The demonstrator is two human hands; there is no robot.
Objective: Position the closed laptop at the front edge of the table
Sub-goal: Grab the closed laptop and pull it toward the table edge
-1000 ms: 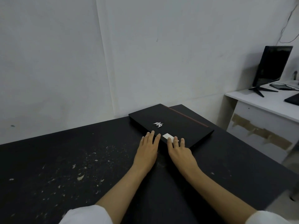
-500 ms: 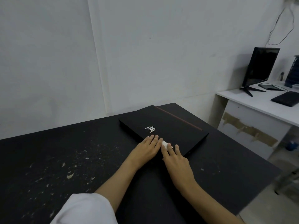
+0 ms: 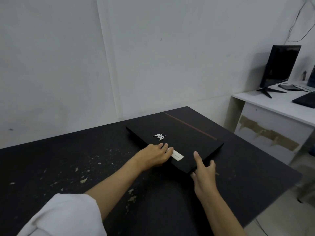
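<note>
A closed black laptop (image 3: 187, 137) with a silver logo and a white sticker lies at an angle on the far right part of the black table (image 3: 68, 167), close to the wall. My left hand (image 3: 153, 157) rests on its near left edge, fingers together over the lid beside the sticker; its thumb is hidden. My right hand (image 3: 204, 178) clasps the laptop's nearest corner, thumb on top of the lid and fingers along the right side.
Pale flecks mark the table top left of my arms. The table's right edge drops to the floor. Beyond it stands a white desk (image 3: 272, 103) with a dark monitor (image 3: 279, 65), a phone (image 3: 289, 86) and a black keyboard (image 3: 305, 99). A white wall rises just behind the laptop.
My right hand has slid from the lid's near edge to the laptop's nearest corner and spread around it. My left hand stays by the sticker. The view has shifted slightly.
</note>
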